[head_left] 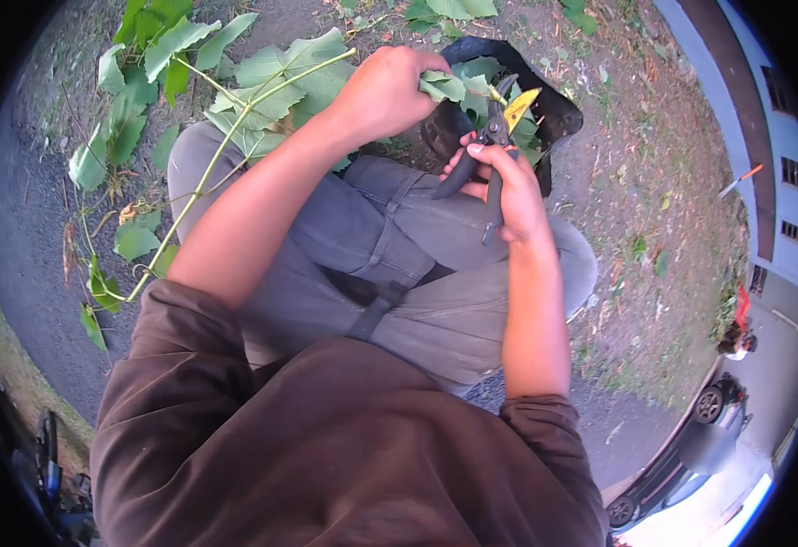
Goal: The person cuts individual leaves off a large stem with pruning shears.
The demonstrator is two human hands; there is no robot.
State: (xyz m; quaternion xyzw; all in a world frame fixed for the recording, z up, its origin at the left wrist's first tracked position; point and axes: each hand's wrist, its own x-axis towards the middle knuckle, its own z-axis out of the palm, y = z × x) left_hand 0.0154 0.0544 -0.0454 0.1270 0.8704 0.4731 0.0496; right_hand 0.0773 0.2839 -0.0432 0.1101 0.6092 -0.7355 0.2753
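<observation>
My right hand (513, 187) is wrapped around pruning shears (496, 137) with dark handles and a yellow blade, pointing away from me. The shears' jaws stand beside a green stem and leaves over a black open container (559, 109). My left hand (394, 91) is closed on a leafy vine piece (445, 85), just left of the shears; its fingertips are partly hidden. Cut leaves (528, 137) show inside the container. A long vine stem (248, 108) with broad green leaves lies left of my left forearm, across my knee.
Several leafy vines (125, 114) spread over the ground at the left. My bent legs (399, 246) in grey trousers are below my hands. A building (773, 118), a parked car (691, 456) and a distant person in red (741, 328) appear at the right.
</observation>
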